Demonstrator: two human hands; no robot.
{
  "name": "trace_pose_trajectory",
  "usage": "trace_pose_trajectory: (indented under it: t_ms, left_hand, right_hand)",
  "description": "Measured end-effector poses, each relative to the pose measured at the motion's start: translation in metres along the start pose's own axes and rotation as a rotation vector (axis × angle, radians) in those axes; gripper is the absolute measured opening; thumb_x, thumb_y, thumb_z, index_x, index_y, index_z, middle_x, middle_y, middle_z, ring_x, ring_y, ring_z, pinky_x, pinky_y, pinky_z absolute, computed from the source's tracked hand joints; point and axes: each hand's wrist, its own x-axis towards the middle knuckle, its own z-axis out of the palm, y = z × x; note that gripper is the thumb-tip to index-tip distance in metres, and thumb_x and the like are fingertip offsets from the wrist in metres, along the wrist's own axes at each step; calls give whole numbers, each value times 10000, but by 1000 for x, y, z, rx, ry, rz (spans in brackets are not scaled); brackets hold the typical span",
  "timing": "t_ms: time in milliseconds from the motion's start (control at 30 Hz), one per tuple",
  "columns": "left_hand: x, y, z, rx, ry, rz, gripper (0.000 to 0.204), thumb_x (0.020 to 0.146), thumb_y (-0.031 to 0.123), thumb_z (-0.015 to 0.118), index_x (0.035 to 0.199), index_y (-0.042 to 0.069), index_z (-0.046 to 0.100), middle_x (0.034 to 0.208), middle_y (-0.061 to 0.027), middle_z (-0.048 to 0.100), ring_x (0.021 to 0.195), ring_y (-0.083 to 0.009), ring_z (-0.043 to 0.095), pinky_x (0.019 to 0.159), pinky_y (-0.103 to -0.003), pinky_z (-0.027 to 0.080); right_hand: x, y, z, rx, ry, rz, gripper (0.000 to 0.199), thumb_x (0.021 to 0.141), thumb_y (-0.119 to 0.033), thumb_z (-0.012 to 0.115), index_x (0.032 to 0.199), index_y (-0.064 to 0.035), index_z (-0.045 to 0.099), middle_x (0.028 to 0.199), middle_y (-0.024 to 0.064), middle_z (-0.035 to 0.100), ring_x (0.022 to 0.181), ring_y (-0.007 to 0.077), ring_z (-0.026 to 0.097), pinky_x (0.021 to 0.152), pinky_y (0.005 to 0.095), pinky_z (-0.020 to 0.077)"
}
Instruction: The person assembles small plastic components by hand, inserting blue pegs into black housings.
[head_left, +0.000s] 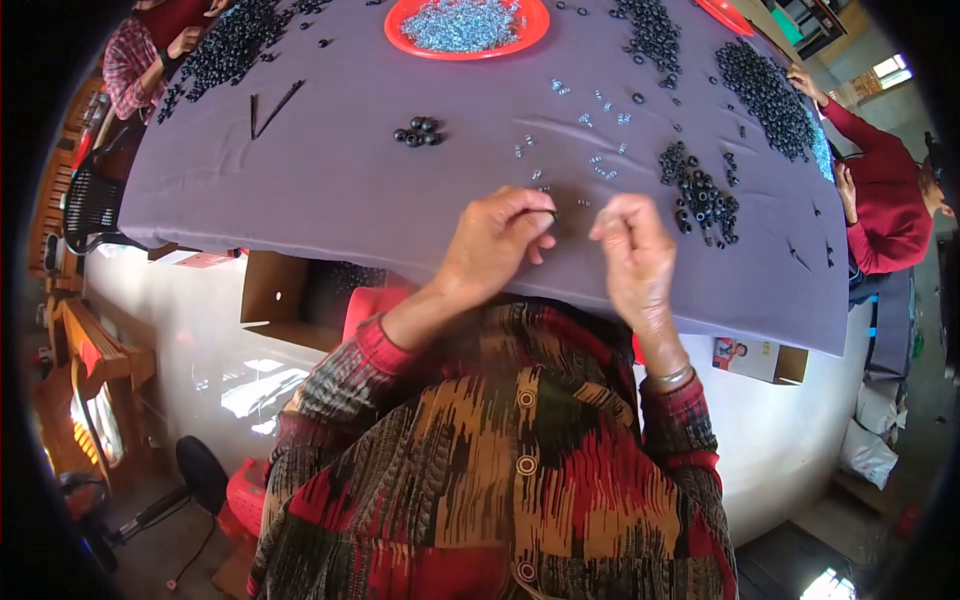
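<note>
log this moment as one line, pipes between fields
left hand: pinching small dark item | right hand: curled, contents unclear | nearby: shiny black round beads, translucent pale-blue pieces, purple-grey fabric tablecloth

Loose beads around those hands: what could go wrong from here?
The right hand is close to a cluster of black beads; a sideways brush might send some rolling.
The small clear pieces lie loose just beyond both hands and could get knocked about.
The left hand seems to pinch a small dark thing; if it slipped, it might be lost in the folds of the tablecloth.
</note>
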Motion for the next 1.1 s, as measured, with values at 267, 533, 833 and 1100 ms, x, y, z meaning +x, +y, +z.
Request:
trace_pose_trajectory:
  t_ms: [267,533,833,1100]
  left_hand:
    - [-2,-4,7,-4,19,226,157,915,8,535,1051,-27,606,924,-69,543,758,-134,605,644,-249,525]
    - [-12,-2,17,238,72,389,181,897,-28,544,1066,1,603,915,-74,549,755,-132,607,668,-240,532]
    - [-13,-3,15,171,69,288,133,913,8,535,1034,-15,586,868,-52,588,699,-120,597,629,-237,499]
    - [-7,2,-13,-234,40,-38,159,936,88,524,1036,-5,606,880,-56,627,733,-117,612,615,-243,482]
  right_hand:
    - [-1,-12,-7,78,-128,164,127,975,-143,470,951,-39,539,756,11,549,644,49,465,589,200,400]
    - [-7,-25,17,20,-172,284,338,977,-299,473,818,-10,551,648,45,600,580,109,566,551,262,463]
    - [-11,-16,19,-223,-93,40,215,947,-159,524,786,-17,499,619,137,530,523,235,530,505,347,422]
    - [9,-9,-27,-578,3,-4,96,895,-110,576,922,-18,576,740,166,585,670,349,583,600,382,460]
